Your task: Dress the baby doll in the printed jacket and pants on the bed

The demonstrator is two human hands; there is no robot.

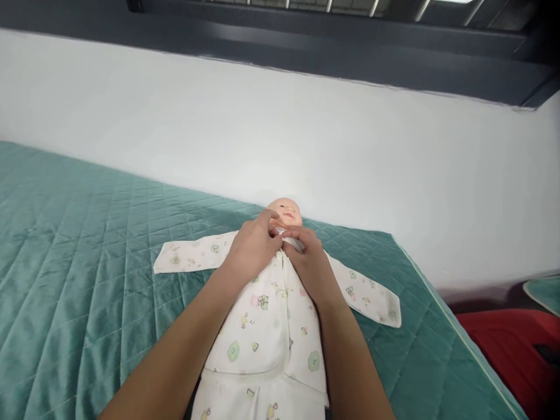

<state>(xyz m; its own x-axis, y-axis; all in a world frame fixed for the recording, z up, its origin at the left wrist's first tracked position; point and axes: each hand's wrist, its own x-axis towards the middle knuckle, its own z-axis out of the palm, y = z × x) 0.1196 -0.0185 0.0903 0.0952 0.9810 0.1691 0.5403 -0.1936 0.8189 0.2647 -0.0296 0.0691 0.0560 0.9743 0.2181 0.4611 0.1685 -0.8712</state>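
Observation:
A baby doll (292, 211) lies on its back, dressed in a white top (262, 326) printed with small green and pink figures. Its sleeves stretch out to both sides, and no doll hands show at the cuffs. My left hand (258, 242) and my right hand (306, 251) meet at the collar, just under the doll's chin. The fingers of both are bent and pinch the cloth at the neck opening. A button placket runs down the front below them. Printed white trousers (236, 399) show at the bottom edge.
The doll lies on a green quilted cover (96, 233). Behind it stands a white wall (219, 128) under a dark window ledge (306, 44) with bars. A red item (511, 344) is beyond the cover's right edge.

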